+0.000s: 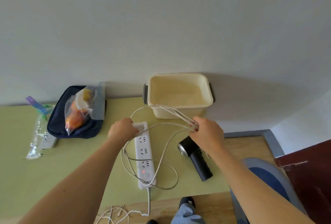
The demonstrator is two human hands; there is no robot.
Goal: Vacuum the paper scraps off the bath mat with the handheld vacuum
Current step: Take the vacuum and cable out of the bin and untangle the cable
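A black handheld vacuum point(196, 158) lies on the green tabletop point(71, 161), just below my right hand point(207, 132). My left hand point(122, 129) grips a white charger plug point(140, 127) seated at the far end of a white power strip point(145, 157). Several loops of the white charging cable point(161, 159) are pinched in my right hand, and the cable trails across the strip. A blue-grey bath mat point(268, 175) lies on the floor at the right, partly hidden by my right arm. No paper scraps are visible.
A cream plastic tub point(179, 112) stands against the wall behind my hands. A dark blue pouch point(59, 121) with a clear bag of orange items on it lies at the left, beside a clear packet point(38, 134). More white cables point(114, 214) lie on the wooden floor.
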